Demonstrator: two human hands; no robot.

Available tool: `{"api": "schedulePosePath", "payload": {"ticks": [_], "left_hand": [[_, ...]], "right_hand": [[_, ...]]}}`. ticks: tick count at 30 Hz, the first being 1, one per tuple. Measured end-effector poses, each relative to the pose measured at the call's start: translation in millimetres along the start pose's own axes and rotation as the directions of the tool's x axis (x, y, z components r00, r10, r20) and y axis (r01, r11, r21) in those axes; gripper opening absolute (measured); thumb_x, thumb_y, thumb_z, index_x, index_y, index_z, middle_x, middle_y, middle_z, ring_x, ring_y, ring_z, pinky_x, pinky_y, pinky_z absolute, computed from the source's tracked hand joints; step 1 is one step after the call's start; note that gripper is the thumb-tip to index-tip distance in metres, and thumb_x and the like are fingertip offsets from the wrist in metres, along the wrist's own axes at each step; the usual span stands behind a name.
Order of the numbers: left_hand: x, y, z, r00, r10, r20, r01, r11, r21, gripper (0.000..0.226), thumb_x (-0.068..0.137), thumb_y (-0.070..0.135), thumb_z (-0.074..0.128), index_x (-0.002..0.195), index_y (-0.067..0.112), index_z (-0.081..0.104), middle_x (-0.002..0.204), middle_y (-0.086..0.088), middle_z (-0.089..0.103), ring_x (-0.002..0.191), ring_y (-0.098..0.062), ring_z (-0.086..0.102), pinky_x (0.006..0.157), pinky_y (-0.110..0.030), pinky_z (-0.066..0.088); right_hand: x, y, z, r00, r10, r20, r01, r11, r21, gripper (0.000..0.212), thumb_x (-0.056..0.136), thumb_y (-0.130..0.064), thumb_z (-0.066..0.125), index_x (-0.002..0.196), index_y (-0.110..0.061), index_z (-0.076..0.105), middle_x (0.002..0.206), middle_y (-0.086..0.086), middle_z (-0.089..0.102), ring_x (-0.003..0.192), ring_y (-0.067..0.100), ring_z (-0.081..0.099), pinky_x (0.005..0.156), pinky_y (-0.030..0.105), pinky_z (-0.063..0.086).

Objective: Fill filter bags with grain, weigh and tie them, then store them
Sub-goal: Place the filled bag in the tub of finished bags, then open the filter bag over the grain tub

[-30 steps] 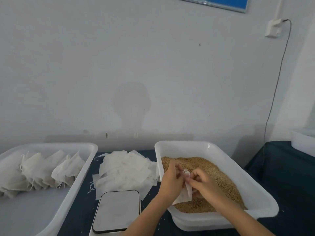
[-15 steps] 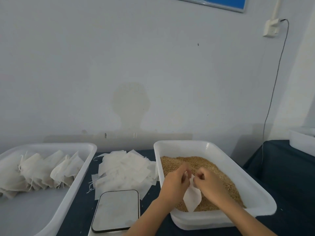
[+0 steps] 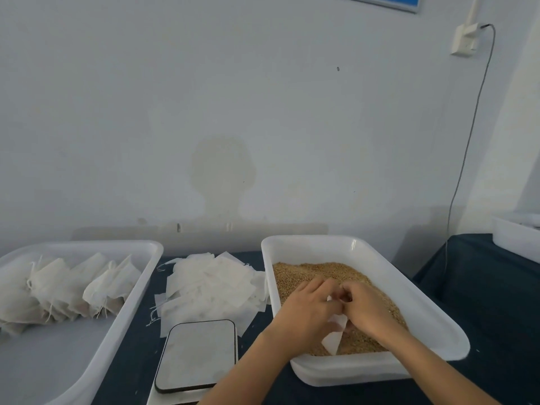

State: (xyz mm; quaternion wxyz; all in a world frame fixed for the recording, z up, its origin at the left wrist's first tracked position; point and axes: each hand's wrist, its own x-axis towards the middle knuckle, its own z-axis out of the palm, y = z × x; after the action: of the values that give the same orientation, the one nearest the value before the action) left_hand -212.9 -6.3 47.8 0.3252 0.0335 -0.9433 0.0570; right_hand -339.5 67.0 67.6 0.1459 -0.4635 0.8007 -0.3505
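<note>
A white tub (image 3: 415, 299) on the right holds brown grain (image 3: 315, 271). Over the grain, my left hand (image 3: 306, 311) and my right hand (image 3: 365, 308) meet and together pinch the top of a white filter bag (image 3: 334, 336). The bag hangs down between them, its lower corner close to the grain. A heap of flat empty filter bags (image 3: 210, 285) lies on the dark cloth left of the tub. A small scale (image 3: 198, 355) with a grey platform stands in front of that heap. The left white tub (image 3: 140, 287) holds several filled, tied bags (image 3: 67, 287).
The dark blue tablecloth (image 3: 482, 287) covers the table against a white wall. Another white container (image 3: 517, 235) sits at the far right edge. A cable (image 3: 467, 141) hangs from a wall socket (image 3: 466, 39) down behind the table.
Both hands have sunk lower and drawn closer together over the grain. The bag between them now hangs nearer the grain.
</note>
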Motion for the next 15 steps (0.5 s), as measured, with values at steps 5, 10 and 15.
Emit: {"api": "schedulePosePath", "payload": {"ticks": [5, 10, 15], "left_hand": [[-3.9, -2.3, 5.8, 0.992, -0.123, 0.023, 0.125, 0.991, -0.055, 0.022, 0.094, 0.028, 0.052, 0.099, 0.009, 0.063, 0.11, -0.004, 0.055, 0.1, -0.021, 0.047, 0.086, -0.034, 0.044], [-3.8, -7.6, 9.1, 0.99, -0.096, 0.102, 0.104, 0.992, -0.075, 0.024, 0.098, 0.025, 0.044, 0.108, 0.008, 0.058, 0.121, 0.0, 0.047, 0.103, -0.015, 0.039, 0.089, -0.027, 0.037], [-4.6, -10.0, 13.7, 0.944, -0.246, 0.22, 0.28, 0.95, -0.139, 0.022, 0.101, 0.024, 0.037, 0.107, 0.009, 0.052, 0.107, -0.006, 0.058, 0.098, -0.018, 0.045, 0.086, -0.03, 0.04]], "right_hand": [[4.6, 8.2, -4.9, 1.0, -0.017, -0.011, 0.018, 0.997, 0.069, 0.013, 0.092, -0.013, 0.056, 0.081, -0.01, 0.063, 0.068, 0.006, 0.067, 0.053, 0.014, 0.062, 0.047, 0.021, 0.05], [7.9, 20.7, -4.7, 0.997, -0.023, 0.078, 0.012, 0.989, 0.146, 0.016, 0.092, -0.015, 0.058, 0.079, -0.01, 0.065, 0.06, -0.002, 0.065, 0.048, 0.003, 0.058, 0.048, 0.015, 0.047], [13.0, 28.7, -7.0, 0.997, -0.059, 0.042, 0.057, 0.997, 0.049, 0.01, 0.092, -0.017, 0.057, 0.083, -0.017, 0.062, 0.076, -0.004, 0.066, 0.064, 0.0, 0.062, 0.055, 0.011, 0.046]]}}
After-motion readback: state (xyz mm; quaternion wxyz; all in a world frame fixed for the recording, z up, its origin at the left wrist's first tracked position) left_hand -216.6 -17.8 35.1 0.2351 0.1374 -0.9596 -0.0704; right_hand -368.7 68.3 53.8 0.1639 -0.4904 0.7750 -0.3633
